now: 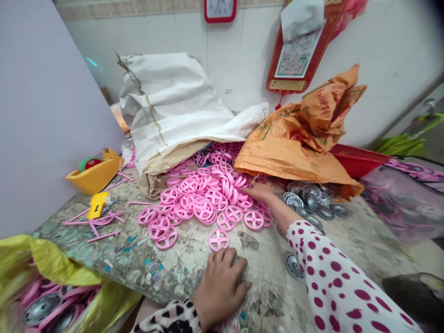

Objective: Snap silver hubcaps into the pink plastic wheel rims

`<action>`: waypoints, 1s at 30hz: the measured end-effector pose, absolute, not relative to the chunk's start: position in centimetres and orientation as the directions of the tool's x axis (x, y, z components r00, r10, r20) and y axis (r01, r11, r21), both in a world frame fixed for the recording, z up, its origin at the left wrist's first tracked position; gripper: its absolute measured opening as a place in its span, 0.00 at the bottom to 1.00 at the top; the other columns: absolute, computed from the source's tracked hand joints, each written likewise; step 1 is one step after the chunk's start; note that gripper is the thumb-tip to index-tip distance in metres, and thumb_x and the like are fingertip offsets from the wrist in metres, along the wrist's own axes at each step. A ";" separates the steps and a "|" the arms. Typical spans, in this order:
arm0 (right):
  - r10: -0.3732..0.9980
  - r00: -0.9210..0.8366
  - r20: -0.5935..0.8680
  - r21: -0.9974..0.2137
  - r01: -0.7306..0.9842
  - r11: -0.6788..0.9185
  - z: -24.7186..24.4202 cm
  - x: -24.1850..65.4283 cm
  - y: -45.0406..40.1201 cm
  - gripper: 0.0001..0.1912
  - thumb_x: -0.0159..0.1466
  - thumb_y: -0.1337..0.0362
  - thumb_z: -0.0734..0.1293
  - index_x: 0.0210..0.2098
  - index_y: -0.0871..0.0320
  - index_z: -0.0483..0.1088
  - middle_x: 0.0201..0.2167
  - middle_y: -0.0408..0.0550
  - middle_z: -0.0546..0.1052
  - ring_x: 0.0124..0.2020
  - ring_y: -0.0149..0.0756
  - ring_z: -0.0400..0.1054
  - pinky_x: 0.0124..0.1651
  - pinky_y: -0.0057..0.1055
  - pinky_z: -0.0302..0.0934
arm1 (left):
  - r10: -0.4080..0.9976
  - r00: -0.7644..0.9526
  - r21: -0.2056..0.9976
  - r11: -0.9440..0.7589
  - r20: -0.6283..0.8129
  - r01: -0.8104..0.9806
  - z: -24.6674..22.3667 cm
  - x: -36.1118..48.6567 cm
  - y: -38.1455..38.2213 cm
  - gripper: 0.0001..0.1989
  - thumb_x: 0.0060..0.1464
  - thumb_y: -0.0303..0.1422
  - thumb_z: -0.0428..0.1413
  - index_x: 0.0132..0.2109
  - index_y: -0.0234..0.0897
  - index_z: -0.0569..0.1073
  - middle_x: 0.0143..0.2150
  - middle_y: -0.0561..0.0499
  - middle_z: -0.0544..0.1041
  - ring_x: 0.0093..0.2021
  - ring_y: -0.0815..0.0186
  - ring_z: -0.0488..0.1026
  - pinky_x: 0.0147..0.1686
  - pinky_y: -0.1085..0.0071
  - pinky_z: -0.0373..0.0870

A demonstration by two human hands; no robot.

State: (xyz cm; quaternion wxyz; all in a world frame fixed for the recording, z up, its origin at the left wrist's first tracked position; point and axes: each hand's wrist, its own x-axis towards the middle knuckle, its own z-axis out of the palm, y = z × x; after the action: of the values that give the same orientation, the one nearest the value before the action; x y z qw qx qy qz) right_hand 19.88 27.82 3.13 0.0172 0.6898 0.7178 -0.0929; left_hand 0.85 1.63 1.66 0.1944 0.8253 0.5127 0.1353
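Observation:
My left hand (222, 286) lies palm down on the worn table, fingers apart, its fingertips by the lower rim of a single pink spoked wheel (218, 240). Farther back, my right hand (259, 191) reaches to the right side of a heap of pink wheels (204, 208), just below the orange bag's edge. Its fingertips touch the heap, but whether they hold a wheel is unclear. Silver discs (310, 196) are scattered to the right of that hand, and one silver disc (294, 266) sits beside the dotted sleeve.
A white sack (173, 101) and an orange bag (294, 138) lean behind the heap. At left are a yellow tape dispenser (95, 173) and pink rods (104, 237). A yellow bag (52, 259) holds wheels at lower left. A red tray (357, 159) stands right.

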 end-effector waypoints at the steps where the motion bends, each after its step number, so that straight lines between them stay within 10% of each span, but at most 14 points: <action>1: 0.985 -0.059 -0.162 -0.110 0.993 0.041 3.3 19.5 27.3 0.44 0.57 0.31 0.54 0.65 0.46 0.52 0.64 0.54 0.56 0.64 0.61 0.46 0.60 0.60 0.42 | 0.899 0.436 0.457 -0.401 0.030 0.794 1.7 0.9 1.6 0.18 0.56 0.42 0.53 0.53 0.48 0.65 0.55 0.49 0.64 0.55 0.54 0.57 0.56 0.52 0.54; 11: 0.957 -0.252 -0.141 -0.164 0.960 0.229 4.0 18.0 22.7 0.35 0.59 0.34 0.57 0.59 0.45 0.63 0.56 0.53 0.66 0.57 0.58 0.56 0.57 0.54 0.49 | 0.898 0.434 0.455 -0.414 0.067 0.788 1.5 0.6 1.4 0.18 0.55 0.43 0.54 0.52 0.47 0.66 0.56 0.48 0.63 0.56 0.54 0.57 0.57 0.52 0.54; 18: 0.993 -0.039 0.109 -0.239 0.969 0.064 4.4 17.7 24.8 0.31 0.64 0.40 0.53 0.53 0.53 0.68 0.53 0.57 0.64 0.53 0.51 0.60 0.53 0.42 0.56 | 0.900 0.434 0.461 -0.402 0.039 0.791 1.5 0.5 1.5 0.18 0.56 0.44 0.53 0.53 0.48 0.65 0.57 0.49 0.62 0.57 0.54 0.56 0.57 0.51 0.54; 30: 0.983 -0.179 -0.041 -0.315 0.936 0.157 4.4 15.4 30.8 0.30 0.64 0.43 0.55 0.53 0.56 0.69 0.51 0.55 0.73 0.50 0.47 0.68 0.52 0.35 0.59 | 0.905 0.426 0.491 -0.372 0.003 0.788 1.8 0.6 1.6 0.18 0.56 0.45 0.52 0.52 0.48 0.66 0.57 0.49 0.62 0.56 0.54 0.56 0.57 0.50 0.54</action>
State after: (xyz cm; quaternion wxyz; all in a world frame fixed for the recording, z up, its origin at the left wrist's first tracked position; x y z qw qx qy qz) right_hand 15.36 30.77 4.40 -0.0865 0.6349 0.7556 -0.1356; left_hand 0.58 1.62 1.77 0.2134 0.8169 0.5181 0.1371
